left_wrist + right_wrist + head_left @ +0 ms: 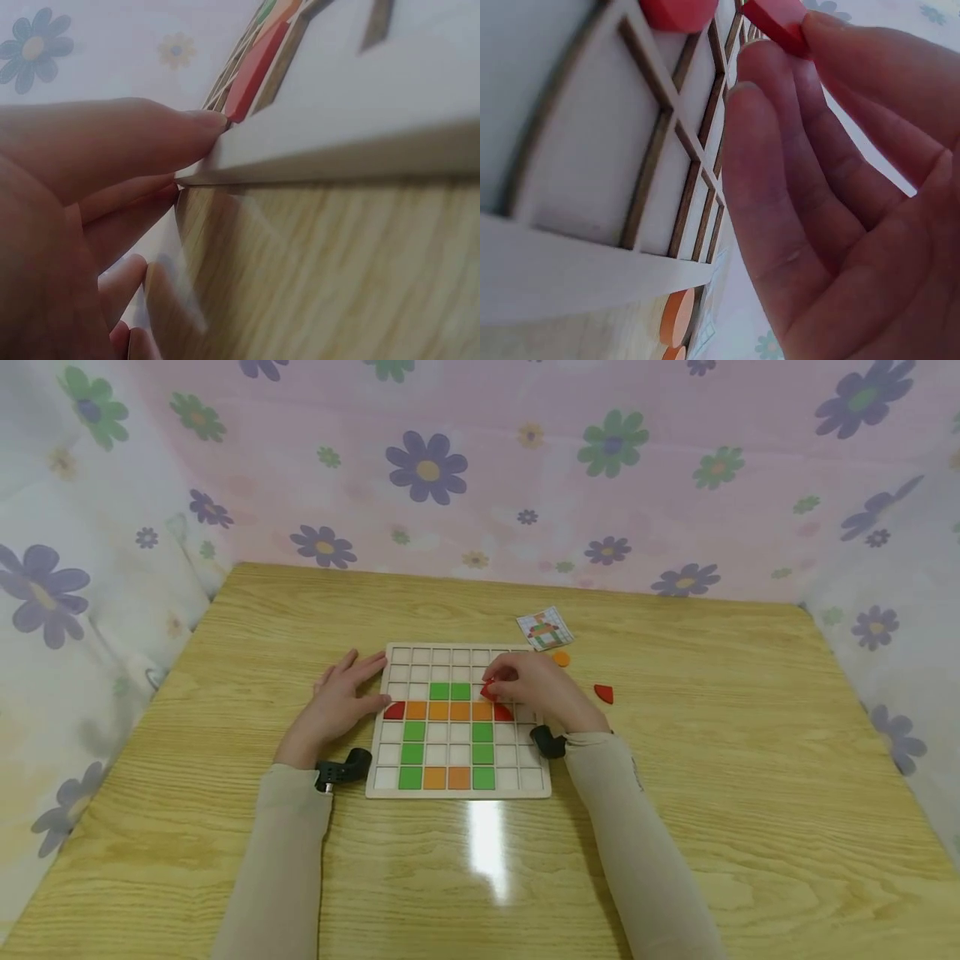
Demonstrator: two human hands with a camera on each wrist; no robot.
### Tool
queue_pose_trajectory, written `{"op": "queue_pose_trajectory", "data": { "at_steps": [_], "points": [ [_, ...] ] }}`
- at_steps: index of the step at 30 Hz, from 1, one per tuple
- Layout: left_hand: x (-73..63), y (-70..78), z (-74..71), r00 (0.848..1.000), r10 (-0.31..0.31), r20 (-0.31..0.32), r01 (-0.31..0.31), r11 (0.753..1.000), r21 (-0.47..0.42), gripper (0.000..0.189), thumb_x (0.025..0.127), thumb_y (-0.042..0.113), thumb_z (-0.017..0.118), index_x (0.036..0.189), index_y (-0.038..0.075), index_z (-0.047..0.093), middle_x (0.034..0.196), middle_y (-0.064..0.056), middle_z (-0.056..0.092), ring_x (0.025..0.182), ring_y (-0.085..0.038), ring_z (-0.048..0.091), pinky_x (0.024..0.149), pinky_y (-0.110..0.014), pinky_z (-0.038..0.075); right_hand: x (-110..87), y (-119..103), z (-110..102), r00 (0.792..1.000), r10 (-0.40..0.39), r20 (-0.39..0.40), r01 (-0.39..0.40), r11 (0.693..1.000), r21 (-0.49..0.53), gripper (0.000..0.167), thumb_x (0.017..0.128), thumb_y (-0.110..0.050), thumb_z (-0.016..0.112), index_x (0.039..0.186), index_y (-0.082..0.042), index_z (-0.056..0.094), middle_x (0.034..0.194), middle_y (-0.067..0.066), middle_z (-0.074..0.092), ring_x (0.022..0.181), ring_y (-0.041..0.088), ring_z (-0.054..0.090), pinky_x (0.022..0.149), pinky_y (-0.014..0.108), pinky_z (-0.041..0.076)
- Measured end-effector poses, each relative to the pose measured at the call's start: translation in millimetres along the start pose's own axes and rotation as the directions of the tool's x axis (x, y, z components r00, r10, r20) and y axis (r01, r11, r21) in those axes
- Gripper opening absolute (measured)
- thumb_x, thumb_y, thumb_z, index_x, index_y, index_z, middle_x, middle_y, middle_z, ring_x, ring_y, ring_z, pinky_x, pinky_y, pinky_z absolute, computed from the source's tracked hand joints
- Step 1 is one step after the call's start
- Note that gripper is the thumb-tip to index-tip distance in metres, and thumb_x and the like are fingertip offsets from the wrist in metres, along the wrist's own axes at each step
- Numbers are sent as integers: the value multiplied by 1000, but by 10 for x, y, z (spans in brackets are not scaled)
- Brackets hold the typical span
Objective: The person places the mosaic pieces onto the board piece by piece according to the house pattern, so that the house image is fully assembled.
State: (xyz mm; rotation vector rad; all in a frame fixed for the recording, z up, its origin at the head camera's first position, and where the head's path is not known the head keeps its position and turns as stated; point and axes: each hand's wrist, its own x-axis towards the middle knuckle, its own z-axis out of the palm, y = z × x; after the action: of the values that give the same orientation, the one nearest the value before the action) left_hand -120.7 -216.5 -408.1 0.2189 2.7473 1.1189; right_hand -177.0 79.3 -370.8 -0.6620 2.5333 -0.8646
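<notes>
A light wooden grid board [457, 793] lies on the table, with green squares [449, 691], orange squares [449, 711] and red corner-rounded pieces [503, 713] in some cells. Over its right half, my right hand [543, 685] pinches a red quarter-round piece [780, 26] between thumb and fingers, just above the cells beside the upper green pair. My left hand [333, 706] rests at the board's left edge, fingers extended. In the left wrist view its thumb [172, 135] touches the rim near a red piece [255, 71].
A pattern card [545, 628] lies behind the board's far right corner. Near it are an orange round piece [561, 658] and, farther right, another red quarter-round piece [604, 694]. A flowered cloth [480, 485] hangs behind the wooden table [750, 777].
</notes>
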Motion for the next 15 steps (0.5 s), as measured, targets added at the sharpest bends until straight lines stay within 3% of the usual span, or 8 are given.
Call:
{"op": "queue_pose_trajectory", "data": {
  "at_steps": [15],
  "points": [
    [10, 2, 12, 1000, -12, -16, 12, 1000, -4, 62, 85, 29, 60, 140, 20, 33, 145, 4, 24, 135, -22, -1, 101, -52, -5, 171, -1, 29, 999, -25, 46, 28, 998, -62, 12, 87, -20, 58, 96, -21, 66, 91, -8, 61, 82, 9, 55, 75, 27, 44]
  ]
}}
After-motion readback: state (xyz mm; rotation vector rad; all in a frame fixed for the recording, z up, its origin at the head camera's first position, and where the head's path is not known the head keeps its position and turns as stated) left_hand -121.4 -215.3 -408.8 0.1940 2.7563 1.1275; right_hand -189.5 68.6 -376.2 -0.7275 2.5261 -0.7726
